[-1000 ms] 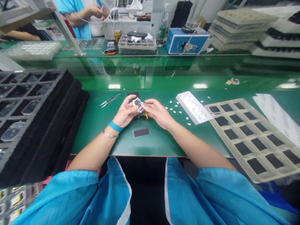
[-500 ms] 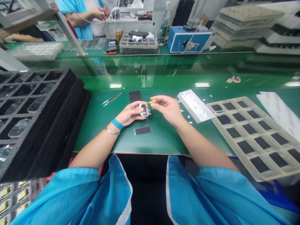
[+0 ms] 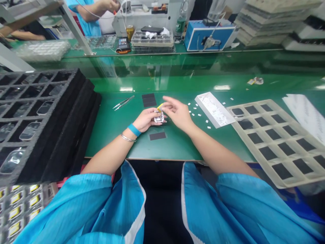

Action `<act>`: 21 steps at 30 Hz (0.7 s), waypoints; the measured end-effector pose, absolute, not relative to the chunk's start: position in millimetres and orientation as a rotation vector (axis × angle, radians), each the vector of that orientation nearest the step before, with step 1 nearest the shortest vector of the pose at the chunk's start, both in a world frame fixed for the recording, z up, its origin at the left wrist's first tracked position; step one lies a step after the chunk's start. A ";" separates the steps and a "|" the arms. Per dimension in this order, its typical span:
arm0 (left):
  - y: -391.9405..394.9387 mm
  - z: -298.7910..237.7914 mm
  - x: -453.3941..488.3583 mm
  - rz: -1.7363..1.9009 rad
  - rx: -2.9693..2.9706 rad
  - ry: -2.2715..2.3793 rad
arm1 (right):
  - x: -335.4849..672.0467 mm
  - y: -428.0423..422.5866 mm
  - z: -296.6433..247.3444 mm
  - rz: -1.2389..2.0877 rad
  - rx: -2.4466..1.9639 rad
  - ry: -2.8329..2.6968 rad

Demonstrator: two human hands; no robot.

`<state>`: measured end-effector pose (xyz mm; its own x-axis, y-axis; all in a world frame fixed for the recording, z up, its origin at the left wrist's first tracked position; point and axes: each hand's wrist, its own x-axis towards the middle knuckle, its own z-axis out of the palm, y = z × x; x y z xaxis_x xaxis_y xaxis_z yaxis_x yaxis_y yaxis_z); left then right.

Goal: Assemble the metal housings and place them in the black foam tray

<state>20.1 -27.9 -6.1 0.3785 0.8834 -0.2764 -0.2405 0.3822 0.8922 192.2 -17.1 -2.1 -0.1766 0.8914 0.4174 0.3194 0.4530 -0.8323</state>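
My left hand (image 3: 146,119) is closed around a small white watch-like casing (image 3: 159,117) with its electronics showing on the open side. A yellow strip (image 3: 159,107) sticks up from the casing's top edge. My right hand (image 3: 177,112) is just right of it, index finger stretched out and apart from the others. Its lower fingertips are close to the strip; whether they touch it I cannot tell. On the green bench below the hands lies a dark rectangular piece (image 3: 157,136) on clear film. Beyond them is a black sheet (image 3: 149,100), with metal tweezers (image 3: 123,102) to its left.
A white box (image 3: 224,118) of small white pieces stands at right, several loose bits beside it. Further right is a beige compartment tray (image 3: 256,145). Stacked black foam trays (image 3: 73,101) with clear-faced parts rise at left. Across the bench are a blue box (image 3: 193,35) and another person's hand (image 3: 111,5).
My right hand has loosened from a pinch on the yellow strip, its index finger now lifted and extended. The strip tilts closer to the casing. The camera view has shifted slightly.
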 end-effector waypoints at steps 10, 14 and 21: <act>-31.6 14.8 2.5 0.489 0.850 0.848 | 206.8 -71.4 0.9 0.650 -1.297 -2.393; -34.3 12.2 6.7 0.414 0.884 0.843 | 201.5 -78.1 -6.1 0.641 -1.327 -2.367; -31.4 8.7 6.8 0.399 0.865 0.842 | 203.2 -71.3 -22.8 0.674 -1.294 -2.289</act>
<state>6.8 -31.4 8.7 0.6215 0.6176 -0.4820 0.0176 0.6041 0.7967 203.2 -71.3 -22.8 -0.4763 0.8706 0.1234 0.6649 0.4484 -0.5973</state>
